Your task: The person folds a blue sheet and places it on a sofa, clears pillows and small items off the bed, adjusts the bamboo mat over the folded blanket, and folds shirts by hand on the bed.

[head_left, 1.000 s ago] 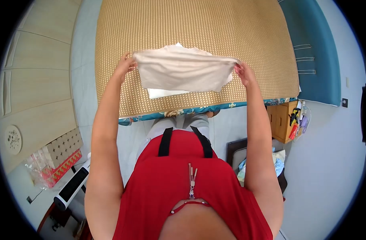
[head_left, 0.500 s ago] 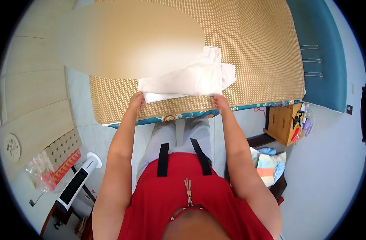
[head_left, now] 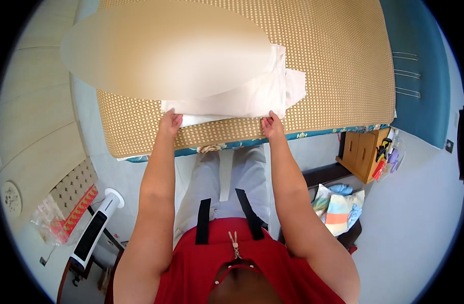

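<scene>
A pale off-white garment lies folded on the woven mat near the bed's front edge. Its far left part is hidden behind a blurred oval, and a flap, perhaps a sleeve, sticks out on its right. Along the near side a whiter layer shows beneath the top one. My left hand pinches the near edge close to the left corner. Close to the right corner, my right hand has thumb and fingers closed at the same edge, the other fingers curled.
The woven mat covers the bed, with a blue headboard at right. A wooden bedside cabinet stands at lower right, near a bag. A white tower fan stands at lower left, beside pale cabinets.
My view has shifted slightly. Both hands have moved a little inward along the garment's near edge, closer to each other. The garment's folded shape looks much the same.
</scene>
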Demonstrator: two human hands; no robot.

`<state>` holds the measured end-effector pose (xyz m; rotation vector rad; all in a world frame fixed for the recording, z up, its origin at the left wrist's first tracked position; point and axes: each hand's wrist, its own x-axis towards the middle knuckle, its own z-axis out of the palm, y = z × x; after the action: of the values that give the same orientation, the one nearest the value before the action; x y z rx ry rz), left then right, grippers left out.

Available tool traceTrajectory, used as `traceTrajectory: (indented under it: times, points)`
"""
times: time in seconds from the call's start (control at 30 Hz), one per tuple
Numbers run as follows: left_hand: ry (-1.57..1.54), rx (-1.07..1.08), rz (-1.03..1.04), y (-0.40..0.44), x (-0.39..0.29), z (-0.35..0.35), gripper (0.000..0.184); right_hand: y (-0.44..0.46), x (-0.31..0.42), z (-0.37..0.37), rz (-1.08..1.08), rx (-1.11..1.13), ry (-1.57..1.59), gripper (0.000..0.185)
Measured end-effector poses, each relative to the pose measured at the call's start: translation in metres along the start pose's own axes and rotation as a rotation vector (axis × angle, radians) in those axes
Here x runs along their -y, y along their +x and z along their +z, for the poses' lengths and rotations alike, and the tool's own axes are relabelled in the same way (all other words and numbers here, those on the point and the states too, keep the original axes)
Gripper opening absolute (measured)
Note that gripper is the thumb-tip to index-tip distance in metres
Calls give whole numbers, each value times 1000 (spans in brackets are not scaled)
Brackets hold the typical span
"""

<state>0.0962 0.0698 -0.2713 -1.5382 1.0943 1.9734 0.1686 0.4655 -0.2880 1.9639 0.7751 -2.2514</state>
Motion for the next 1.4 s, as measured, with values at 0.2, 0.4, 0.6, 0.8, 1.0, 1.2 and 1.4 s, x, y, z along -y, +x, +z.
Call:
traceTrajectory:
  times: [0.2, 0.4, 0.6, 0.8, 1.0, 1.2, 1.4]
  points:
    - [-213, -112, 25, 23, -4, 11, 30, -10, 11, 14, 17, -2, 276, 20]
    - [-301, -108, 28, -15, -29, 37, 28, -14, 22, -4, 44, 29, 272, 22]
    - [-181, -102, 343, -77, -69, 78, 15, -66, 62, 25, -175, 172, 157, 26]
    - [287, -116, 970, -140, -110, 118, 14, -193, 116, 99, -674, 419, -208, 22]
    - [586, 165, 1676, -292, -114, 171, 15, -337, 90, 172, -746, 665, -573, 17]
    - [728, 345, 1775, -352, -82, 163, 16, -388, 35, 190, -506, 968, -383, 27]
    - [961, 480, 1801, -360, -46, 124, 18, -407, 6, 146, -456, 924, -447, 33]
